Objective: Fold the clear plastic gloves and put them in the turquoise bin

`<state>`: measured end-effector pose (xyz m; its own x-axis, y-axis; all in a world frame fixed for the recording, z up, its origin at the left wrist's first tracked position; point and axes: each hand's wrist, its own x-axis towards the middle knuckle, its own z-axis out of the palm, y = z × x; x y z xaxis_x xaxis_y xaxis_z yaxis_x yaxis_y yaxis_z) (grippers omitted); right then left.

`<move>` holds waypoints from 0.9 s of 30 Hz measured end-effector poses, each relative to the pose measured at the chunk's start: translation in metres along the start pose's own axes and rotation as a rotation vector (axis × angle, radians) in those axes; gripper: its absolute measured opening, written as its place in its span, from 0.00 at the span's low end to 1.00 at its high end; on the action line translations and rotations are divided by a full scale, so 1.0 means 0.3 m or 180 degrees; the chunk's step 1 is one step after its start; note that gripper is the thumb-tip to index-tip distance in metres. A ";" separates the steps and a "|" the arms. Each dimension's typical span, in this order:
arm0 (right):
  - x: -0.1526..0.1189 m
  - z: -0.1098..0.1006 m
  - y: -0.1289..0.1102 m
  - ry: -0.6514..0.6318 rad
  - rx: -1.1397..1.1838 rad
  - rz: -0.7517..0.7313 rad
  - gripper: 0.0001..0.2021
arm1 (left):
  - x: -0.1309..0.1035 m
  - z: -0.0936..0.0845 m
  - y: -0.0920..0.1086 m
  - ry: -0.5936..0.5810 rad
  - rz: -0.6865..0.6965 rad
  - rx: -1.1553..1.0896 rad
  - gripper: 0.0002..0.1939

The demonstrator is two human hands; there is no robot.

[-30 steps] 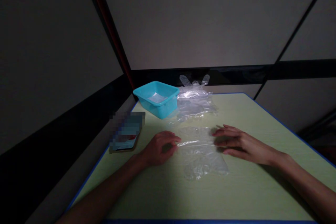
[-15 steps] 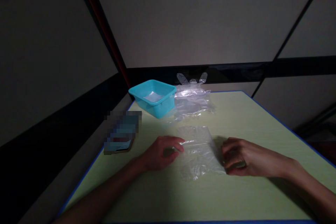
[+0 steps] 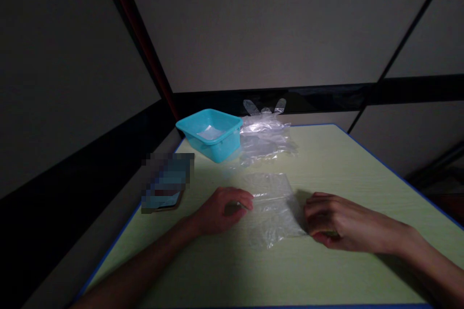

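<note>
While left hand (image 3: 221, 208) pins plastic glove (image 3: 272, 205) flat at table (image 3: 348, 164) centre, fingertips pinched on left edge, right hand (image 3: 335, 226) curls fingers over right edge; tub (image 3: 210, 133) at far-left corner.

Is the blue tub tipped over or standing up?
Standing up. The blue tub sits flat on the table, its open top facing up, with something pale lying inside.

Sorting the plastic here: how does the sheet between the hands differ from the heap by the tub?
The sheet lies flat and single; the heap is crumpled and piled. Both hands, left hand and right hand, touch the sheet's edges; the heap lies untouched beside the tub. Both are clear plastic.
</note>
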<state>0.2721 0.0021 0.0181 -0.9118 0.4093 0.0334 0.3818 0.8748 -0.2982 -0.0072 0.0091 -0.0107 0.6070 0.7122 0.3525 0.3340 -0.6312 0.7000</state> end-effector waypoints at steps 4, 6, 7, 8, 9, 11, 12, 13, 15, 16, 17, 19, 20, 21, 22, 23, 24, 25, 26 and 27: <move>-0.009 -0.001 0.003 0.0114 0.0187 0.0119 0.07 | 0.000 -0.001 -0.005 -0.0013 -0.0003 -0.0022 0.07; -0.015 -0.002 0.007 0.0292 0.0332 0.0156 0.08 | 0.001 -0.001 -0.005 -0.0021 -0.0021 -0.0006 0.07; -0.018 -0.002 0.009 0.0373 0.0377 0.0161 0.09 | 0.001 -0.001 -0.004 -0.0020 -0.0028 -0.0002 0.07; -0.020 -0.002 0.011 0.0432 0.0387 0.0166 0.10 | 0.002 0.000 -0.004 -0.0014 -0.0037 0.0000 0.07; -0.021 -0.002 0.013 0.0460 0.0367 0.0169 0.10 | 0.002 0.000 -0.003 -0.0013 -0.0041 -0.0005 0.07; -0.019 0.001 0.018 0.0456 0.0259 0.0141 0.09 | 0.002 0.001 -0.004 -0.0017 -0.0035 -0.0018 0.07; -0.016 0.003 0.021 0.0438 0.0168 0.0114 0.08 | 0.002 0.002 -0.004 -0.0018 -0.0032 -0.0022 0.08; -0.012 0.005 0.024 0.0411 0.0055 0.0083 0.07 | 0.002 0.002 -0.005 -0.0019 -0.0020 -0.0026 0.08; -0.005 0.011 0.030 0.0361 -0.0198 0.0028 0.06 | 0.002 0.004 -0.007 -0.0020 0.0004 -0.0021 0.08; -0.001 0.015 0.034 0.0343 -0.0306 0.0011 0.06 | 0.002 0.004 -0.007 -0.0019 0.0018 -0.0014 0.08; 0.001 0.018 0.038 0.0346 -0.0390 -0.0001 0.06 | 0.002 0.004 -0.007 -0.0017 0.0030 -0.0005 0.08; 0.005 0.023 0.046 0.0425 -0.0476 -0.0047 0.06 | 0.003 0.004 -0.006 -0.0009 0.0035 0.0012 0.08; 0.006 0.025 0.050 0.0460 -0.0492 -0.0094 0.07 | 0.004 0.004 -0.005 0.0001 0.0033 0.0018 0.08; 0.007 0.027 0.054 0.0477 -0.0502 -0.0154 0.08 | 0.004 0.003 -0.004 0.0005 0.0034 0.0022 0.07; 0.008 0.028 0.058 0.0481 -0.0515 -0.0220 0.09 | 0.004 0.003 -0.003 0.0013 0.0031 0.0026 0.07; 0.009 0.029 0.060 0.0470 -0.0534 -0.0285 0.10 | 0.004 0.003 -0.003 0.0024 0.0029 0.0032 0.08; 0.009 0.029 0.062 0.0434 -0.0555 -0.0334 0.11 | 0.004 0.004 -0.004 0.0031 0.0033 0.0035 0.08; 0.009 0.029 0.063 0.0401 -0.0565 -0.0358 0.11 | 0.004 0.004 -0.004 0.0035 0.0031 0.0033 0.08; 0.009 0.029 0.064 0.0377 -0.0551 -0.0358 0.12 | 0.005 0.004 -0.004 0.0029 0.0022 0.0023 0.08; 0.009 0.029 0.064 0.0368 -0.0507 -0.0327 0.12 | 0.005 0.005 -0.004 0.0029 0.0008 0.0008 0.08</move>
<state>0.2756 0.0176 0.0042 -0.9273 0.3348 0.1677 0.3151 0.9396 -0.1335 -0.0057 0.0104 -0.0119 0.6013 0.7134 0.3599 0.3342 -0.6337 0.6977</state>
